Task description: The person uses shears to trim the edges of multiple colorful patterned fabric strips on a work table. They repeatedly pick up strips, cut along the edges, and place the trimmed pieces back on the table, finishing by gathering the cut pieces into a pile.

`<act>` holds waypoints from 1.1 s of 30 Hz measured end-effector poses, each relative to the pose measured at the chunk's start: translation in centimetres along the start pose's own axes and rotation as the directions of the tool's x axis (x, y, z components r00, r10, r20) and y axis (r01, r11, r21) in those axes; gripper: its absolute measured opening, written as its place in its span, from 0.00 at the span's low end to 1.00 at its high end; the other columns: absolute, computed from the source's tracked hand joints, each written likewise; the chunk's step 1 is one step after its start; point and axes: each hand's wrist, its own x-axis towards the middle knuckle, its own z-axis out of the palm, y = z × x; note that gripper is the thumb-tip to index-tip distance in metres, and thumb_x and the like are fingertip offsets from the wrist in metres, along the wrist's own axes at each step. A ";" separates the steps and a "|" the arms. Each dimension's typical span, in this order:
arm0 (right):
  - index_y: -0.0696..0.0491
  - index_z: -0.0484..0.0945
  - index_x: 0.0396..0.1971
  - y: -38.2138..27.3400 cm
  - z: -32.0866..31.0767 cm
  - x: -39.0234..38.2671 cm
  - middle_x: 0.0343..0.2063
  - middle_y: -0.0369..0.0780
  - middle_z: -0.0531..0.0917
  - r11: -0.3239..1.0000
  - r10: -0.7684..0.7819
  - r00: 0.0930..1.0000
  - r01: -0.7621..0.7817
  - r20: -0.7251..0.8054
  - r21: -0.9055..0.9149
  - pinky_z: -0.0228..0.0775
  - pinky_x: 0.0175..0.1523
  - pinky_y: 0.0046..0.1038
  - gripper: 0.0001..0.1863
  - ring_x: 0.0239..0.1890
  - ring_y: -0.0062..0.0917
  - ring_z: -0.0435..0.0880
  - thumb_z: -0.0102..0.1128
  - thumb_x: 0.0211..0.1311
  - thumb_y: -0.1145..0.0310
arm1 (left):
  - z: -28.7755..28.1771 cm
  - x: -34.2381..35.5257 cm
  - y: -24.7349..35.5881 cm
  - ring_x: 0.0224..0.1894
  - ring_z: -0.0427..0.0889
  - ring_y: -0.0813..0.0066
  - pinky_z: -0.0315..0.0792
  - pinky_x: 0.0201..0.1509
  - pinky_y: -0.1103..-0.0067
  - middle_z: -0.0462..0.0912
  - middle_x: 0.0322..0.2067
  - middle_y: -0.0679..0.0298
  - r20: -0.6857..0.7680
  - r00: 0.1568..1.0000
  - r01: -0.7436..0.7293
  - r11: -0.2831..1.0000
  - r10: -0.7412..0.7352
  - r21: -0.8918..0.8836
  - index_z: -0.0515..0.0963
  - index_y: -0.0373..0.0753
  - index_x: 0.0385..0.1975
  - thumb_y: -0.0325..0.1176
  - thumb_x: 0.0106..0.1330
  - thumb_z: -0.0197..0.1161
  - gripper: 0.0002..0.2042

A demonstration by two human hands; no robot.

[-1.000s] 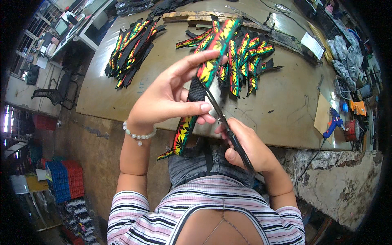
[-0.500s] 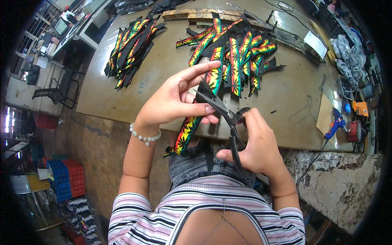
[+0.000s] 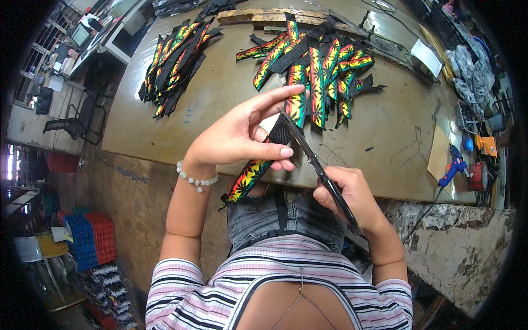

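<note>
My left hand point(image 3: 237, 136) pinches a patterned fabric strip point(image 3: 250, 179) between thumb and fingers above the near table edge. Red, yellow and green with black leaf shapes, the strip has a black mesh part point(image 3: 280, 132) showing between my fingers. Its lower end hangs toward my lap. In my right hand point(image 3: 352, 195) is a pair of black scissors point(image 3: 313, 157), gripped by the handles. The blades look closed, and their tip lies beside the mesh near my left index finger. Just beyond, a loose pile of similar strips point(image 3: 318, 88) covers part of the table.
A second strip pile point(image 3: 176, 63) lies at the far left of the table point(image 3: 220, 99). Wooden boards point(image 3: 264, 16) are at the back. On the right are a blue glue gun point(image 3: 453, 165), brown cardboard point(image 3: 438, 151) and a paper sheet point(image 3: 426, 58). Plastic crates point(image 3: 88, 242) stand lower left.
My scissors have turned, and their blades, apart before, now look closed. My right hand has moved slightly down and right. My left hand keeps its hold, with the strip's lower end slightly higher.
</note>
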 end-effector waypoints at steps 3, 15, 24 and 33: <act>0.59 0.74 0.20 0.4 0.2 -0.4 0.15 0.41 0.70 0.990 0.122 0.993 -0.121 -0.005 0.075 0.62 0.24 0.29 0.23 0.18 0.25 0.69 0.69 0.58 0.54 | 0.1 0.8 -0.1 0.40 0.86 0.66 0.84 0.39 0.79 0.62 0.64 0.52 0.003 1.000 -0.028 0.999 0.028 0.015 0.50 0.33 0.70 0.13 0.57 0.63 0.40; 0.58 0.67 0.41 4.3 4.2 -0.5 0.40 0.45 0.82 0.787 0.292 0.917 -0.068 -0.273 0.614 0.76 0.40 0.22 0.16 0.31 0.20 0.81 0.66 0.61 0.72 | 0.0 8.3 -0.8 0.37 0.84 0.69 0.82 0.37 0.79 0.44 0.71 0.46 -0.284 0.928 -0.133 0.928 0.240 0.348 0.42 0.42 0.72 0.15 0.57 0.65 0.47; 0.58 0.77 0.44 3.7 3.3 4.9 0.34 0.37 0.84 0.743 0.103 0.831 0.302 -0.547 0.597 0.77 0.45 0.27 0.14 0.36 0.23 0.84 0.67 0.59 0.73 | 2.4 1.4 -3.8 0.49 0.82 0.70 0.77 0.53 0.75 0.69 0.60 0.52 -0.098 0.966 -0.156 0.844 0.238 0.514 0.70 0.36 0.51 0.18 0.58 0.66 0.21; 0.55 0.72 0.40 2.8 1.8 4.6 0.36 0.40 0.83 0.783 0.188 0.925 0.063 -0.331 0.619 0.72 0.42 0.21 0.11 0.34 0.19 0.80 0.64 0.62 0.72 | 0.1 0.0 -1.8 0.44 0.80 0.75 0.74 0.53 0.77 0.80 0.37 0.63 0.067 0.987 -0.157 0.831 0.143 0.534 0.77 0.35 0.35 0.27 0.59 0.69 0.08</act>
